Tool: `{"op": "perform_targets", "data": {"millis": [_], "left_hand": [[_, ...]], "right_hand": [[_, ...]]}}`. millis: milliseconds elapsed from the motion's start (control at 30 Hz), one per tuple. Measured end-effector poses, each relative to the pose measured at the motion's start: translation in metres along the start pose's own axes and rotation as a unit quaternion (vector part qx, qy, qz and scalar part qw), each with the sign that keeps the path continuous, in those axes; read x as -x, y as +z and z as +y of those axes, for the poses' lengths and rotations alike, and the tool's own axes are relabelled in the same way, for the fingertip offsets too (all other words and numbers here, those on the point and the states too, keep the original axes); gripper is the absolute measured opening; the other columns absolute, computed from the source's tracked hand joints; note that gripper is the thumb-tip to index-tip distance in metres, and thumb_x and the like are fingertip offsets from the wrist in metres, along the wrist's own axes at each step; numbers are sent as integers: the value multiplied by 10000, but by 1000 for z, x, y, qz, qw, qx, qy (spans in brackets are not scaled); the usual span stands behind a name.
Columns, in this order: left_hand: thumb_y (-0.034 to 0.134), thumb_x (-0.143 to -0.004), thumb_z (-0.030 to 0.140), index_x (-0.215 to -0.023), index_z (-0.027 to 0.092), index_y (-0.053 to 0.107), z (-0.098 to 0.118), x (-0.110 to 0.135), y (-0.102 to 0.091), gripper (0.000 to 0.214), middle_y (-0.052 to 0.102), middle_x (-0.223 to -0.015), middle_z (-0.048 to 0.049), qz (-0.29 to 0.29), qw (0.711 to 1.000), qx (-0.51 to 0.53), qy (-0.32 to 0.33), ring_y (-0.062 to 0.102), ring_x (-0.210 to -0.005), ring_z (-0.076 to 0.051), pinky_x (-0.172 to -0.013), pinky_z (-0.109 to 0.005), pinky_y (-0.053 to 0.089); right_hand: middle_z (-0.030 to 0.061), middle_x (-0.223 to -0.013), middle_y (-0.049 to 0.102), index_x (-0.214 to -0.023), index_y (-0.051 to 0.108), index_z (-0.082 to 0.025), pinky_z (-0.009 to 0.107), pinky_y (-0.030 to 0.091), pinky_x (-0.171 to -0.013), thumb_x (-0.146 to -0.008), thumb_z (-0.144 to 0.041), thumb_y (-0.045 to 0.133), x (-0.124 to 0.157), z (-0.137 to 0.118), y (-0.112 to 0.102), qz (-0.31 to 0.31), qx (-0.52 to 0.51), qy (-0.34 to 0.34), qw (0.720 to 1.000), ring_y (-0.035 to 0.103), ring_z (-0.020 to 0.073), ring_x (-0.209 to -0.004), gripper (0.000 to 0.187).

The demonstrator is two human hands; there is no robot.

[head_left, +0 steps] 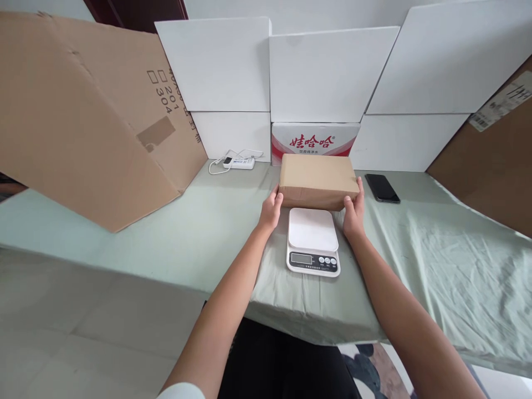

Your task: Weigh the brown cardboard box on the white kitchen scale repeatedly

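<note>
Between my two hands is a closed brown cardboard box (pixel 319 173), gripped by its left and right ends. My left hand (pixel 271 208) presses the near left corner, thumb on the front face. At the near right corner, my right hand (pixel 354 211) has its thumb on the front and its fingers around the end. Just in front of the box, nearer to me, lies a white kitchen scale (pixel 313 233) with a bare platform. Its display looks blank, and several round buttons sit beside it. I cannot tell whether the box's underside touches the table.
A pale green cloth covers the table (pixel 166 249). Behind the box stand white panels (pixel 224 66) and a red-and-white printed carton (pixel 316 138). A white power strip with a cable (pixel 239 163) lies left, a black phone (pixel 382 188) right. Large cardboard sheets (pixel 95 122) flank both sides.
</note>
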State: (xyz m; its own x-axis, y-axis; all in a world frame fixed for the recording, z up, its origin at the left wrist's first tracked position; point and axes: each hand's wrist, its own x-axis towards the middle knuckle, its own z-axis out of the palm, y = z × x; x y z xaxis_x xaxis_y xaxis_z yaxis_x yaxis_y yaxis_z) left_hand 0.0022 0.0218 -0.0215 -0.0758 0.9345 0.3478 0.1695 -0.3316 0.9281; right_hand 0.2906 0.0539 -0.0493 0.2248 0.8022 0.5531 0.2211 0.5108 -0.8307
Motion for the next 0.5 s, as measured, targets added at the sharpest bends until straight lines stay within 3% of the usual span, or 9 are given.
{"op": "perform_targets", "data": {"millis": [267, 500], "left_hand": [[445, -1001, 977, -1684, 245, 621, 15, 24, -8, 1017, 753, -1648, -163, 6, 995, -1, 103, 623, -1642, -413, -1340, -553, 528], [442, -1084, 866, -1661, 254, 654, 19, 85, -10, 867, 720, -1699, -150, 63, 994, 1, 87, 662, -1617, -398, -1329, -559, 556]], "right_hand": [[101, -1903, 402, -1807, 376, -351, 687, 191, -1517, -901, -864, 700, 25, -37, -13, 23, -14, -41, 999, 307, 396, -1833, 1090], [96, -1877, 469, -1815, 405, -362, 690, 161, -1519, -927, -788, 737, 82, -46, -46, -2, -21, -18, 1000, 322, 398, -1829, 1039]]}}
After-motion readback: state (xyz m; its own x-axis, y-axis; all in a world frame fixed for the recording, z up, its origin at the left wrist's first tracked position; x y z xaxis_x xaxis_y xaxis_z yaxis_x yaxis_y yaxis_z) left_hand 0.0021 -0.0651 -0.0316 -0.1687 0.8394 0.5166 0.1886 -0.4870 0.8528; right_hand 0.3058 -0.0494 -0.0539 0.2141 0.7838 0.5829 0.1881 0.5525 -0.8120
